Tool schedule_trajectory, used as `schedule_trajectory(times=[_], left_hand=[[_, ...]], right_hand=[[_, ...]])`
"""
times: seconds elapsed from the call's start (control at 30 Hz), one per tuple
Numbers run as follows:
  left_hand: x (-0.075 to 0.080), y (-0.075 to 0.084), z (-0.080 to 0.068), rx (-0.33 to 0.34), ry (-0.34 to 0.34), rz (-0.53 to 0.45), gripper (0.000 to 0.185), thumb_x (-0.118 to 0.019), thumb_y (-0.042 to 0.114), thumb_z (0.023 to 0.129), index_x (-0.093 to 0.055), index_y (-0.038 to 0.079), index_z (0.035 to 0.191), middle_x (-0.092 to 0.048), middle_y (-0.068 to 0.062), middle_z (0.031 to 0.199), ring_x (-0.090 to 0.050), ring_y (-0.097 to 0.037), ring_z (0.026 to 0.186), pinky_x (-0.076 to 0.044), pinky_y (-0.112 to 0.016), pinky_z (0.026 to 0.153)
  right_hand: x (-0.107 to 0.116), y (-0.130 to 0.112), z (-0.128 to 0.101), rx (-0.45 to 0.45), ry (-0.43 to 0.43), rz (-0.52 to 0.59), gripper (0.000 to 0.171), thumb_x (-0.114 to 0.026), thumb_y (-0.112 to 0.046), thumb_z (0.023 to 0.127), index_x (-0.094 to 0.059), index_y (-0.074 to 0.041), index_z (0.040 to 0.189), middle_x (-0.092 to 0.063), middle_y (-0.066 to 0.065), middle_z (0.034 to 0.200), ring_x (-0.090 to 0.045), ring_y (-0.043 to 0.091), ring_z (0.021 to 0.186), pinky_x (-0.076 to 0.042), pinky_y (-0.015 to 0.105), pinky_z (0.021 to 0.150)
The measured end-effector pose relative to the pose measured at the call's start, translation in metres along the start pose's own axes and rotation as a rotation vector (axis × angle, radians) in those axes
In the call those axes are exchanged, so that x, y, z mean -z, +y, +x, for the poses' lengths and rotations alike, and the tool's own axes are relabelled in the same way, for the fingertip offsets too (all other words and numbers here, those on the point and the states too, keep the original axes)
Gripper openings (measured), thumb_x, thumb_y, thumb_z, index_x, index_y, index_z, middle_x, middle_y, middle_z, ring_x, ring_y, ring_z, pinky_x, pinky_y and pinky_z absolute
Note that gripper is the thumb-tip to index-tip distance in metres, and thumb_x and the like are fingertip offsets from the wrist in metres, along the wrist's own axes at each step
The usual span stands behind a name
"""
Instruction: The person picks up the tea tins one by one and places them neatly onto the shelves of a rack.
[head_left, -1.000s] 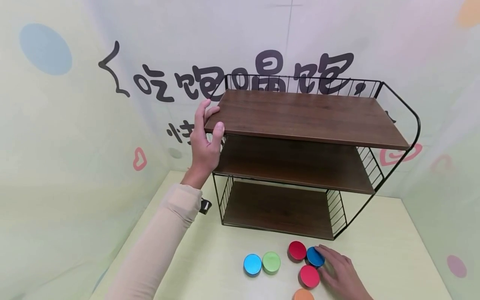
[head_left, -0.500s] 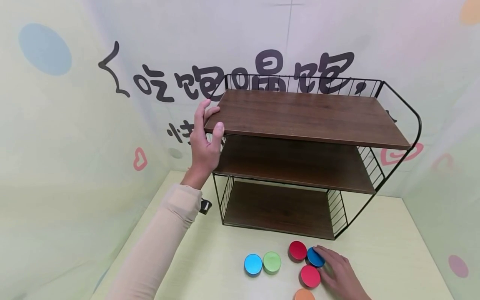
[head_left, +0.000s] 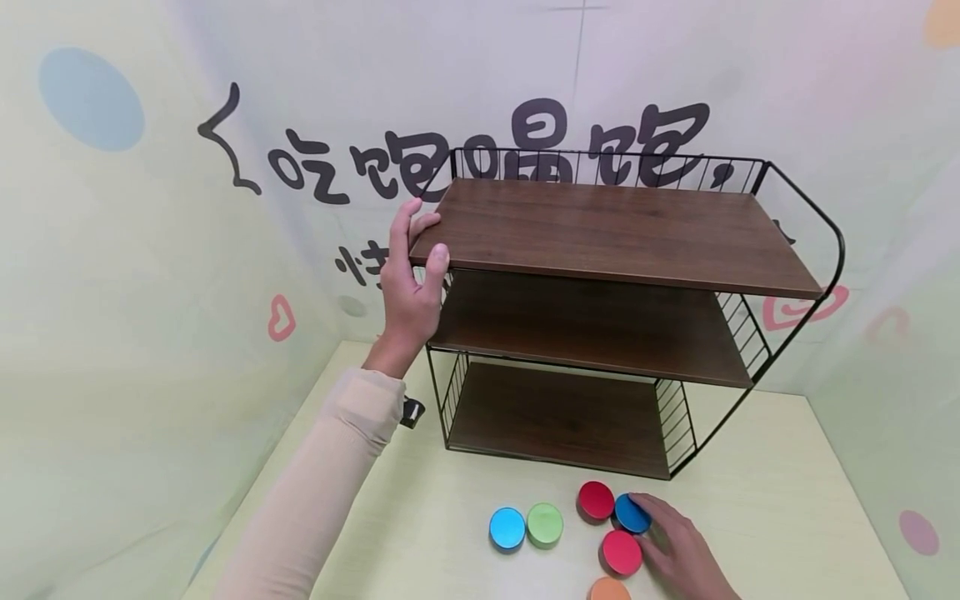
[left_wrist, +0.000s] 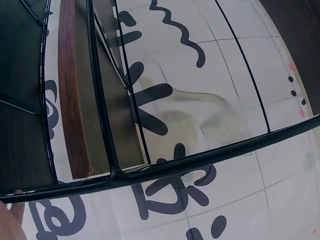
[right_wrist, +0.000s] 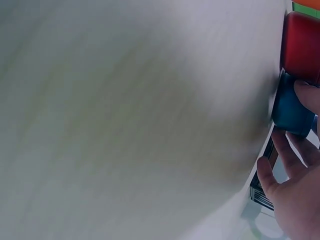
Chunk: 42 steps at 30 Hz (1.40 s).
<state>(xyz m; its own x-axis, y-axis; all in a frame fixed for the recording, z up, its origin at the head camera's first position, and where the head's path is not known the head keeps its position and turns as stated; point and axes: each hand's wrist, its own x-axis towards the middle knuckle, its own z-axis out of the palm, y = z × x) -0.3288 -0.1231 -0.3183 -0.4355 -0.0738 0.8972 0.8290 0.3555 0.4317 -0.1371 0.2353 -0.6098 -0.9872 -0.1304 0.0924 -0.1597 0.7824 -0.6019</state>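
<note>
1. Step in hand, my read: right hand (head_left: 678,550) was taking hold of the glossy dark blue cylindrical can (head_left: 632,513) while left hand (head_left: 408,292) steadied the three-tier black wire rack with dark brown wood shelves (head_left: 615,233).
2. Right grip: thumb and fingers pinched the dark blue can from opposite sides.
3. Left grip: fingers curled over the rack's left side, thumb at the top shelf's near edge.
4. Dark blue can sat on the pale wood-look table (head_left: 420,500), in front of the rack's right half. Far red cylindrical can (head_left: 596,502) was just left of it, near red cylindrical can (head_left: 622,552) just nearer.
5. Next move, my judgement: firm up the pinch, then lift straight up. A sideways pull could knock a red can.
6. Light blue cylindrical can (head_left: 507,529) and pale green cylindrical can (head_left: 545,525) stood side by side farther left.
7. Hard to see: orange cylindrical can (head_left: 609,590) was cut off at the near edge. Right wrist view was mostly tabletop, with can and hand cropped at its border. Left wrist view caught only a bit of the hand. Small black object (head_left: 412,412) by the left sleeve: couldn't identify.
</note>
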Motion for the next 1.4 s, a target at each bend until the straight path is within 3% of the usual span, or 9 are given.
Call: schedule_trajectory(times=[0.27, 0.57, 0.8, 1.03, 1.13, 1.4], left_hand=[[0.000, -0.001, 0.000, -0.004, 0.004, -0.009, 0.053, -0.049, 0.027, 0.095, -0.045, -0.001, 0.139, -0.065, -0.013, 0.124, -0.057, -0.020, 0.121, -0.037, -0.037, 0.102], [-0.001, 0.001, 0.001, -0.006, 0.006, 0.005, 0.053, -0.048, 0.028, 0.094, -0.045, 0.002, 0.140, -0.065, -0.011, 0.123, -0.057, -0.018, 0.120, -0.037, -0.036, 0.100], [0.000, 0.002, 0.001, -0.010, 0.014, 0.006, 0.053, -0.049, 0.029, 0.094, -0.046, 0.005, 0.141, -0.066, -0.011, 0.122, -0.057, -0.018, 0.121, -0.037, -0.037, 0.100], [0.000, 0.002, 0.001, 0.001, 0.012, 0.007, 0.053, -0.050, 0.023, 0.093, -0.044, -0.001, 0.139, -0.064, -0.018, 0.122, -0.057, -0.026, 0.120, -0.037, -0.036, 0.100], [-0.001, 0.002, 0.002, 0.007, 0.011, 0.001, 0.052, -0.050, 0.019, 0.092, -0.044, -0.004, 0.139, -0.064, -0.022, 0.122, -0.056, -0.030, 0.120, -0.036, -0.037, 0.101], [0.002, 0.002, 0.001, -0.010, -0.016, 0.024, 0.053, -0.050, 0.028, 0.095, -0.044, 0.007, 0.143, -0.065, -0.011, 0.125, -0.056, -0.018, 0.123, -0.038, -0.035, 0.100]], right_hand=[[-0.003, 0.004, -0.002, 0.051, 0.083, -0.006, 0.061, -0.083, -0.009, 0.076, -0.061, -0.005, 0.133, -0.063, 0.016, 0.128, -0.059, 0.040, 0.117, -0.049, 0.059, 0.090], [0.009, -0.001, -0.004, 0.113, 0.181, -0.053, 0.063, -0.087, -0.011, 0.073, -0.062, -0.005, 0.131, -0.064, 0.017, 0.124, -0.062, 0.041, 0.111, -0.051, 0.059, 0.085], [0.025, -0.010, -0.003, 0.106, 0.180, -0.093, 0.066, -0.087, -0.015, 0.073, -0.061, -0.005, 0.133, -0.063, 0.018, 0.126, -0.061, 0.042, 0.112, -0.051, 0.060, 0.084], [0.040, -0.017, -0.002, 0.064, 0.126, -0.103, 0.066, -0.085, -0.017, 0.076, -0.059, -0.006, 0.135, -0.061, 0.020, 0.129, -0.059, 0.045, 0.114, -0.052, 0.059, 0.082], [0.046, -0.020, -0.002, 0.098, 0.142, -0.111, 0.066, -0.086, -0.017, 0.074, -0.060, -0.006, 0.134, -0.062, 0.020, 0.127, -0.061, 0.044, 0.112, -0.053, 0.058, 0.081], [0.065, -0.031, 0.000, 0.156, 0.152, -0.139, 0.066, -0.089, -0.017, 0.072, -0.062, -0.008, 0.132, -0.063, 0.019, 0.124, -0.062, 0.042, 0.107, -0.055, 0.056, 0.076]])
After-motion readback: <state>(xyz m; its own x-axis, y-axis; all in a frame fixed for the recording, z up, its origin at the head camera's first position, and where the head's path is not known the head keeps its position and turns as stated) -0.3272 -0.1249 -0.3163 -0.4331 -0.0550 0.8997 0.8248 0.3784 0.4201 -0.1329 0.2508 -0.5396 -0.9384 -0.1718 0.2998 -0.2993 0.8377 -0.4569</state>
